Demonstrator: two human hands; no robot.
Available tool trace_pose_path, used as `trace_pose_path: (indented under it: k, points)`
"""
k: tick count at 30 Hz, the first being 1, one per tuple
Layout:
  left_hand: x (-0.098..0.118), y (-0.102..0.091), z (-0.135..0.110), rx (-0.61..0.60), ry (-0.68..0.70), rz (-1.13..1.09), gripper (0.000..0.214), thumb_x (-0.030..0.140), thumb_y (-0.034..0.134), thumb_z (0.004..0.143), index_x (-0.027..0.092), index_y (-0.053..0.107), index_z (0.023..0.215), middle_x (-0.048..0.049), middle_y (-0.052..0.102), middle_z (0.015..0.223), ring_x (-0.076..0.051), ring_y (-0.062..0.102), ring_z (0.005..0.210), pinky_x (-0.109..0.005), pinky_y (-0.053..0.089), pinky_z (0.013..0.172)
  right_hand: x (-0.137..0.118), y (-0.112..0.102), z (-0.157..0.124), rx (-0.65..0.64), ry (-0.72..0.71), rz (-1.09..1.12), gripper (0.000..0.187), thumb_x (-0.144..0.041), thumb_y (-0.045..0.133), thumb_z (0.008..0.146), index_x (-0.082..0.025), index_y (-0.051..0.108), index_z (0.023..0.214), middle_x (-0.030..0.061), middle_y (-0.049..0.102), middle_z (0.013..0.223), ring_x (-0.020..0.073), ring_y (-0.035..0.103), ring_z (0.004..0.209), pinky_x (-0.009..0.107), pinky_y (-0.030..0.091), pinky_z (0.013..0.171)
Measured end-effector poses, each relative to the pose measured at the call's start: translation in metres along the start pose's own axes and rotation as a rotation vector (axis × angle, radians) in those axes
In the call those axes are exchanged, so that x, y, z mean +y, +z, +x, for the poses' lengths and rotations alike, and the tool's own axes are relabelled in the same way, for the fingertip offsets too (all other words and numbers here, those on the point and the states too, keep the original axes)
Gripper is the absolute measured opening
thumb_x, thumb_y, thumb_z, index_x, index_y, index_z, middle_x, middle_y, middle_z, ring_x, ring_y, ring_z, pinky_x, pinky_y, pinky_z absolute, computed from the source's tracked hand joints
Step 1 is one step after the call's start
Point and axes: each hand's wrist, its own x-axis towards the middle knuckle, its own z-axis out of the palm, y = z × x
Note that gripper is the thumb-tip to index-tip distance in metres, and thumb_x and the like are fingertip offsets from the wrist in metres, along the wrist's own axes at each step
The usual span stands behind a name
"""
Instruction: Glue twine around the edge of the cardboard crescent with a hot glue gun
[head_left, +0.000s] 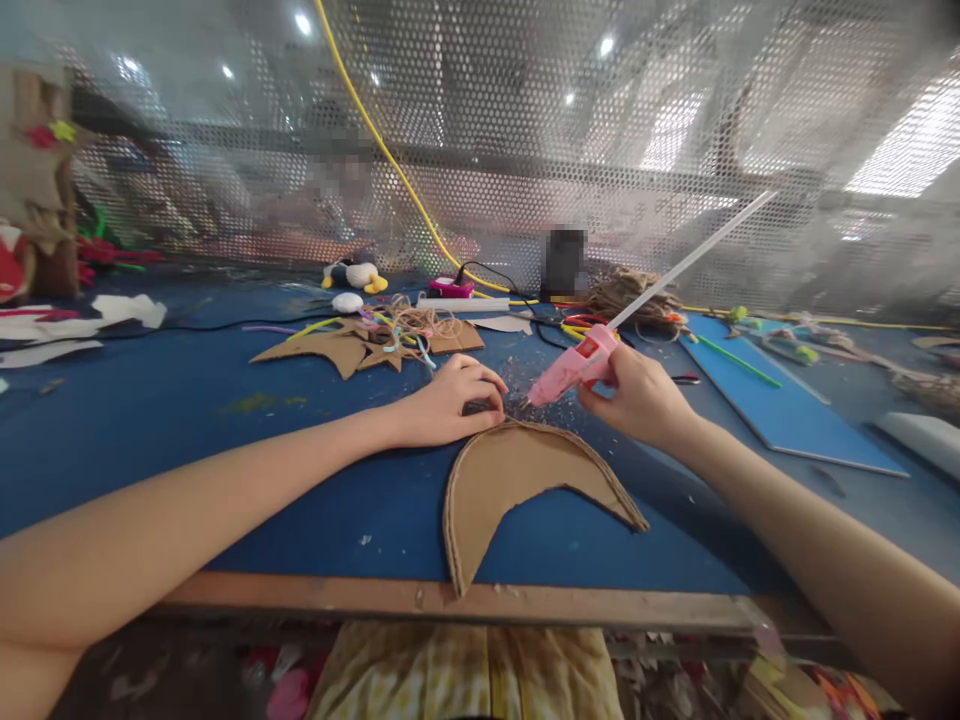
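Note:
A crescent-shaped cardboard piece lies on the blue table near its front edge, points toward me, with cord-like edging along its outer curve. My left hand rests at the top of that curve, fingers bent and pressed to the edge; whatever thin thing they may pinch is hidden. In my right hand is a pink glue gun, with a long clear glue stick rising from its back. The nozzle points down and left, close above the crescent's top edge, near my left fingertips.
Behind my left hand lie cardboard cutouts and tangled twine. A plush toy sits farther back. A twine bundle and a blue board are right. A yellow cable hangs before the perforated metal screen.

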Motion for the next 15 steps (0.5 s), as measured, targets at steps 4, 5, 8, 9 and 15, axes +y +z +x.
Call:
trace_pose_path:
  k: [4, 5, 8, 9, 15]
  points:
    - [-0.0004, 0.0007, 0.0007, 0.009, 0.010, 0.030, 0.023, 0.038, 0.059, 0.095, 0.022, 0.074, 0.089, -0.0079, 0.070, 0.118, -0.028, 0.049, 0.118, -0.047, 0.031, 0.110, -0.0006, -0.0020, -0.0008, -0.001, -0.067, -0.063, 0.018, -0.034, 0.052, 0.075, -0.026, 0.037, 0.076, 0.0034, 0.056, 0.071, 0.0185, 0.053, 0.062, 0.030, 0.037, 0.057]
    - [-0.0005, 0.0010, 0.0006, 0.011, 0.014, 0.042, 0.023, 0.038, 0.059, 0.095, 0.021, 0.074, 0.089, -0.0078, 0.069, 0.118, -0.027, 0.049, 0.118, -0.047, 0.032, 0.110, -0.0009, -0.0022, -0.0010, -0.006, -0.079, -0.080, 0.017, -0.034, 0.052, 0.075, -0.025, 0.037, 0.076, 0.0037, 0.056, 0.072, 0.0188, 0.054, 0.064, 0.030, 0.037, 0.058]
    - [-0.0005, 0.0017, -0.0001, 0.025, 0.026, 0.057, 0.022, 0.036, 0.059, 0.095, 0.021, 0.073, 0.089, -0.0076, 0.069, 0.117, -0.027, 0.048, 0.118, -0.046, 0.032, 0.110, -0.0012, -0.0015, -0.0022, -0.031, -0.106, -0.121, 0.014, -0.032, 0.052, 0.076, -0.025, 0.040, 0.077, 0.0049, 0.058, 0.076, 0.0201, 0.056, 0.069, 0.031, 0.038, 0.060]
    - [-0.0004, 0.0019, -0.0003, 0.029, 0.032, 0.059, 0.021, 0.035, 0.059, 0.095, 0.021, 0.073, 0.089, -0.0076, 0.069, 0.117, -0.027, 0.047, 0.118, -0.046, 0.032, 0.110, -0.0010, -0.0009, -0.0026, -0.038, -0.109, -0.131, 0.013, -0.032, 0.052, 0.077, -0.024, 0.042, 0.078, 0.0052, 0.058, 0.076, 0.0205, 0.056, 0.070, 0.031, 0.038, 0.060]
    - [0.0004, 0.0018, -0.0009, 0.022, 0.037, 0.075, 0.019, 0.033, 0.059, 0.094, 0.022, 0.074, 0.088, -0.0074, 0.069, 0.118, -0.028, 0.046, 0.118, -0.047, 0.033, 0.108, 0.0001, 0.0007, -0.0033, -0.058, -0.121, -0.153, 0.011, -0.031, 0.053, 0.078, -0.023, 0.047, 0.080, 0.0063, 0.060, 0.078, 0.0217, 0.058, 0.072, 0.032, 0.039, 0.062]
